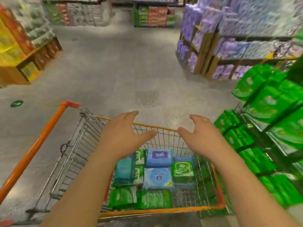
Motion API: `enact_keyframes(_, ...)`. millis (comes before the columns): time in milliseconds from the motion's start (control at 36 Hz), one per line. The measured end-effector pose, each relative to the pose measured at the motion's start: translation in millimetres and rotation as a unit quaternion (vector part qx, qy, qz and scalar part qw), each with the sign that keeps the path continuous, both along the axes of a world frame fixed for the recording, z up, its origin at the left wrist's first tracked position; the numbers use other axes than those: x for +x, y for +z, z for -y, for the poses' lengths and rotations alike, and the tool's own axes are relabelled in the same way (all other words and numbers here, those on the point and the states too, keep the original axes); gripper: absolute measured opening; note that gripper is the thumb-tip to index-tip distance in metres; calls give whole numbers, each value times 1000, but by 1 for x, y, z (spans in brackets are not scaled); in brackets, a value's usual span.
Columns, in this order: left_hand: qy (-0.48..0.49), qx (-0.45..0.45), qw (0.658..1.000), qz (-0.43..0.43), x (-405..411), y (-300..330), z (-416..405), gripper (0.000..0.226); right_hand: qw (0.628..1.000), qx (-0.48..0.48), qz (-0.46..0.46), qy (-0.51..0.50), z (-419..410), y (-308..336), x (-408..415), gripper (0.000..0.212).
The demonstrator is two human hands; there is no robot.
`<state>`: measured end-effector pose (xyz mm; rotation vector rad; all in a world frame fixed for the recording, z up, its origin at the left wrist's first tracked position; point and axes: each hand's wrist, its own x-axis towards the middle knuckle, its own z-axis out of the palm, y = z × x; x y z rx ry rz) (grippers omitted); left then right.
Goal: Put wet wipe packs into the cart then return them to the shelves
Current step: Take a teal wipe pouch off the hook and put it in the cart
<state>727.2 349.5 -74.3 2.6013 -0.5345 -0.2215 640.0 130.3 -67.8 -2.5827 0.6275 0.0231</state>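
A wire shopping cart [164, 128] with orange trim stands in front of me. Several wet wipe packs lie in its basket: a blue Tempo pack [159, 157], a light blue pack [158, 178], a green pack [183, 171], a teal pack [123, 171] and green packs [139, 199] at the near side. My left hand [124, 133] and my right hand [201, 131] hover above the basket with fingers spread, holding nothing. Shelves of green packs [268, 102] stand at the right.
The cart's orange handle [32, 149] slants along the left. Purple and blue packs [229, 43] fill shelves at the right rear. Yellow and red boxes [14, 40] stack on the left. Grey floor [114, 66] stretches ahead to more shelves [152, 13].
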Motion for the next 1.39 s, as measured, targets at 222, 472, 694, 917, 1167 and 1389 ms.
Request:
enact_keyframes(222, -89, -20, 996, 15, -25, 29, -13, 102, 995, -68, -1, -69, -26, 34, -60, 79)
enact_keyframes(472, -193, -70, 979, -20, -75, 50, -17, 101, 982, -96, -7, -162, -61, 61, -148, 81)
enact_keyframes(694, -297, -97, 949, -27, -148, 68, 16, 100, 964, -119, -13, -239, -64, 88, -247, 77)
enact_keyframes(917, -385, -116, 915, -3, -244, 79, 61, 113, 935, -118, 12, -334, -59, 95, -370, 68)
enact_keyframes(1167, -468, -115, 876, 12, -394, 90, 111, 105, 902, -121, 35, -414, -50, 100, -540, 69)
enact_keyframes(1389, -539, -118, 833, 38, -519, 91, 152, 98, 863, -97, 35, -495, -42, 92, -682, 76)
